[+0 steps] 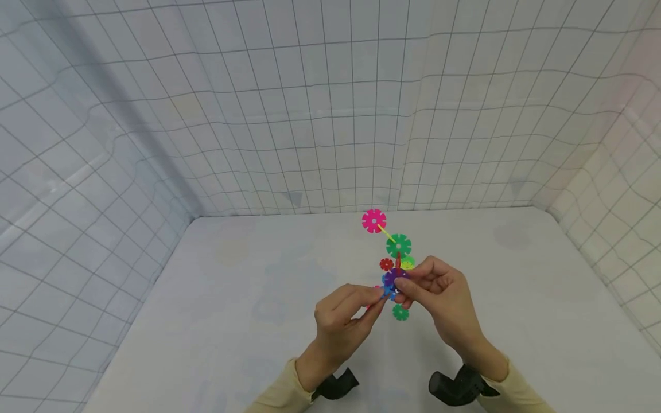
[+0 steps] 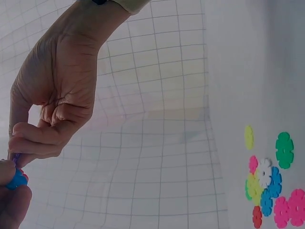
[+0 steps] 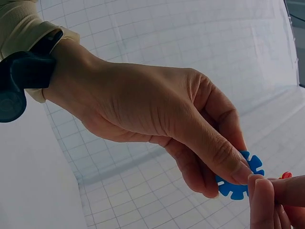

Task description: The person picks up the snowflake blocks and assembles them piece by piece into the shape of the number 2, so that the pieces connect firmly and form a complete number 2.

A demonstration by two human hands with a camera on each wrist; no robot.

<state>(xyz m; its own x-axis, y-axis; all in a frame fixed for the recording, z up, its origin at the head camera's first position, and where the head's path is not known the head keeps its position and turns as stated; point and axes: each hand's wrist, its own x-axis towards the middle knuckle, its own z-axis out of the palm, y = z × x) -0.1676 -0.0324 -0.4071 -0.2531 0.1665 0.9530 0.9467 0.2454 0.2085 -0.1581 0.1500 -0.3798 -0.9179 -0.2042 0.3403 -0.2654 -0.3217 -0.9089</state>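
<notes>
Both hands meet over the table around small notched discs. In the head view my left hand [image 1: 343,321] pinches a blue disc [image 1: 388,291], and my right hand [image 1: 446,298] pinches a purple disc [image 1: 395,277] right above it. A red disc [image 1: 398,260] seen edge-on stands above the purple one, then a green disc [image 1: 399,245], a yellow piece [image 1: 385,232] and a pink disc [image 1: 374,221] in a line. The right wrist view shows my left hand's thumb on the blue disc [image 3: 235,191]. Fingertips partly hide how blue and purple meet.
Loose discs lie on the white table [image 1: 232,298]: in the left wrist view, a green one [image 2: 284,150], a white one [image 2: 264,172], pink ones [image 2: 296,207] and several others. Behind the table rises a pale wall [image 1: 310,115] with grid lines.
</notes>
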